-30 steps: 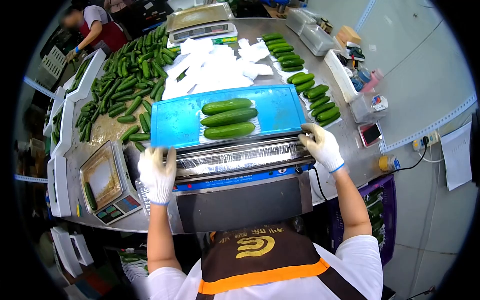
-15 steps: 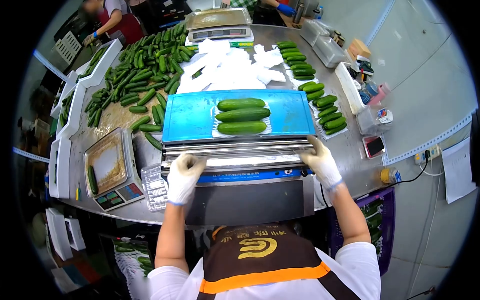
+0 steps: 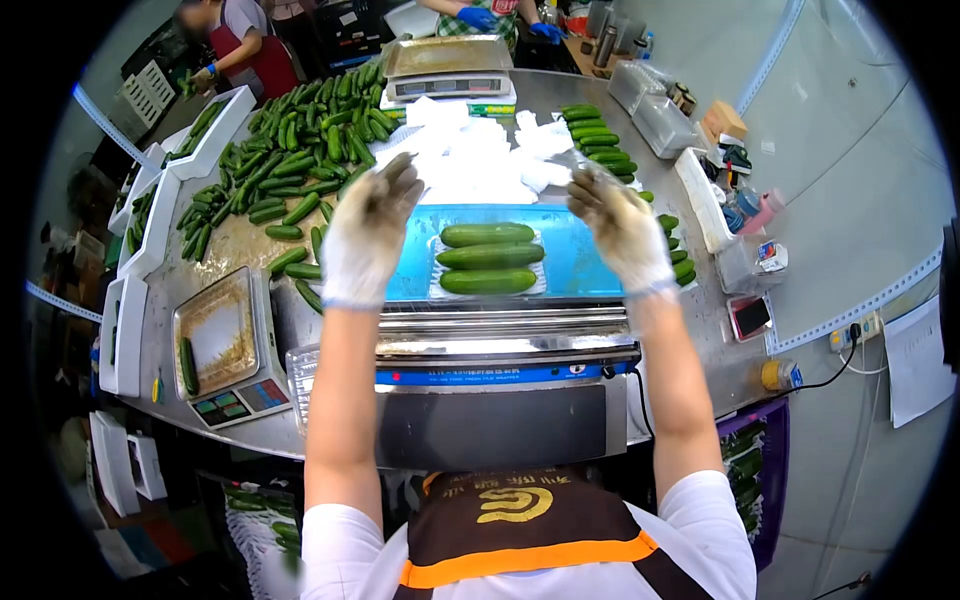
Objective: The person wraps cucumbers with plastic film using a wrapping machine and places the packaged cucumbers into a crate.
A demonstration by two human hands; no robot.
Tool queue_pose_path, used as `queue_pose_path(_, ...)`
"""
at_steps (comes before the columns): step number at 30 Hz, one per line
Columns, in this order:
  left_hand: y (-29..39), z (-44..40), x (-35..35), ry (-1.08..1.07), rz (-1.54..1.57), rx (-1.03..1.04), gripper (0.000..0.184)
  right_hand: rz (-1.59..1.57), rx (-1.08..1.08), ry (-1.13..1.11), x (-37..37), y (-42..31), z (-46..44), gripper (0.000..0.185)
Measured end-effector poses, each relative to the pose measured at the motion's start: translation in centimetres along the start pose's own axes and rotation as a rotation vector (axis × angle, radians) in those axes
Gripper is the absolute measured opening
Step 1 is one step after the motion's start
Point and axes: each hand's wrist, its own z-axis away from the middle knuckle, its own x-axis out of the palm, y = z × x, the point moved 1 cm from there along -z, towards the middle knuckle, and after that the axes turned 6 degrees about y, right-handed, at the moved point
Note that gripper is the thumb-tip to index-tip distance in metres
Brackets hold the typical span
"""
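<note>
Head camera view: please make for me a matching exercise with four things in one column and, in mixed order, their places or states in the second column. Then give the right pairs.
Things
1. Single cucumber
2. Purple crate
3. Left hand and right hand
4. Three cucumbers

Places or states
A. side by side, above the blue board in the picture's middle
B. gloved and raised, apart from each other
C. on a scale pan
D. beyond the table's near edge, on the right

Right pairs: 1-C, 2-D, 3-B, 4-A
</note>
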Motion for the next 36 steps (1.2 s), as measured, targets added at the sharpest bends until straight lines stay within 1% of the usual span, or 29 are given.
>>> queue_pose_path(1, -1.7, -2.8, -1.7, -0.016, -0.137, 0.036, 0.017, 0.098, 0.030, 0.131, -0.3, 2.1, -2.1, 0.032)
queue_pose_path(2, -3.8, -4.9, -4.9, 0.004, -0.565, 0.151, 0.019, 0.213, 0.059, 0.189, -1.5, 4.9, -4.1, 0.030)
queue_pose_path(3, -6.0, -6.1, -7.8, 0.054, -0.741, 0.137, 0.020, 0.432, 0.082, 0.209, -3.2, 7.6, -5.6, 0.025)
queue_pose_path(4, -8.3, -7.4, -10.8, 0.098, -0.916, 0.115, 0.022, 0.745, 0.065, 0.212, -7.1, 11.8, -8.2, 0.028)
queue_pose_path(5, -9.7, -7.2, -12.6, 0.166, -0.837, -0.038, 0.024, 0.914, 0.070, 0.179, -8.1, 12.5, -8.1, 0.039)
queue_pose_path(6, -9.2, -6.3, -11.8, 0.176, -0.845, -0.086, 0.028, 1.082, 0.071, 0.144, -7.8, 12.3, -7.4, 0.051)
queue_pose_path(7, -8.6, -5.6, -11.1, 0.186, -0.854, -0.136, 0.033, 1.083, 0.173, 0.130, -7.9, 11.6, -6.7, 0.056)
queue_pose_path(8, -7.7, -4.3, -10.0, 0.199, -0.863, -0.191, 0.038, 1.087, 0.275, 0.115, -6.4, 9.8, -5.2, 0.061)
queue_pose_path(10, -5.8, -1.1, -7.8, 0.178, -1.056, -0.212, 0.053, 0.913, 0.448, 0.080, -2.8, 6.0, -0.9, 0.072)
queue_pose_path(11, -4.7, 0.1, -6.5, 0.162, -1.154, -0.215, 0.061, 1.063, 0.368, 0.048, -2.6, 5.9, 0.0, 0.071)
queue_pose_path(13, -3.3, 3.0, -5.0, -0.082, -1.540, -0.182, 0.086, 1.352, 0.205, -0.013, -2.4, 5.9, 1.7, 0.070)
queue_pose_path(14, -3.0, 4.3, -3.7, -0.190, -1.694, -0.135, 0.096, 1.391, 0.259, -0.039, -1.3, 5.4, 2.4, 0.088)
queue_pose_path(15, -4.0, 4.5, -4.5, -0.258, -1.704, 0.003, 0.096, 1.495, 0.221, -0.050, -0.7, 5.7, 2.6, 0.090)
queue_pose_path(17, -5.5, 3.7, -5.2, -0.208, -1.797, 0.146, 0.095, 1.448, 0.260, 0.007, 0.3, 5.5, 2.6, 0.090)
queue_pose_path(20, -5.1, 3.1, -4.0, -0.027, -1.540, -0.138, 0.090, 1.257, 0.227, 0.113, -1.4, 7.5, 1.7, 0.090)
queue_pose_path(21, -4.8, 3.5, -3.2, 0.013, -1.461, -0.218, 0.082, 1.050, 0.312, 0.128, -1.7, 7.6, 2.1, 0.085)
queue_pose_path(23, -4.5, 4.3, -4.0, 0.055, -1.339, -0.217, 0.076, 0.631, 0.472, 0.156, -1.6, 7.6, 3.1, 0.074)
queue_pose_path(24, -4.3, 5.3, -4.2, 0.090, -1.214, -0.188, 0.079, 0.530, 0.450, 0.148, -1.1, 7.0, 4.2, 0.066)
queue_pose_path(25, -3.8, 6.7, -4.0, 0.099, -1.213, -0.206, 0.070, 0.526, 0.431, 0.159, -0.4, 6.0, 5.8, 0.068)
queue_pose_path(27, -3.1, 10.7, -4.0, 0.067, -1.223, -0.090, 0.074, 0.519, 0.397, 0.180, 0.8, 4.6, 9.3, 0.071)
queue_pose_path(28, -2.9, 12.5, -4.4, 0.073, -1.279, -0.151, 0.072, 0.688, 0.338, 0.138, -1.8, 6.2, 10.5, 0.075)
queue_pose_path(29, -2.7, 14.5, -4.6, 0.055, -1.350, -0.110, 0.068, 0.825, 0.391, 0.141, -1.6, 5.3, 12.6, 0.076)
queue_pose_path(31, -3.1, 18.8, -6.1, 0.133, -1.253, -0.223, 0.068, 0.846, 0.449, 0.147, -2.7, 5.1, 16.9, 0.073)
queue_pose_path(33, -3.7, 22.4, -6.8, 0.346, -0.878, -0.438, 0.066, 0.905, 0.396, 0.045, -3.1, 4.9, 20.6, 0.055)
queue_pose_path(34, -4.5, 24.1, -7.8, 0.351, -0.464, -0.399, 0.065, 0.883, 0.488, 0.039, -3.1, 4.8, 22.1, 0.060)
queue_pose_path(35, -5.4, 25.2, -9.5, 0.351, -0.412, -0.440, 0.057, 0.837, 0.442, 0.020, -4.3, 5.9, 23.9, 0.067)
queue_pose_path(36, -6.5, 25.8, -12.1, 0.300, -0.482, -0.537, 0.054, 0.762, 0.493, 0.012, -4.6, 6.7, 24.9, 0.070)
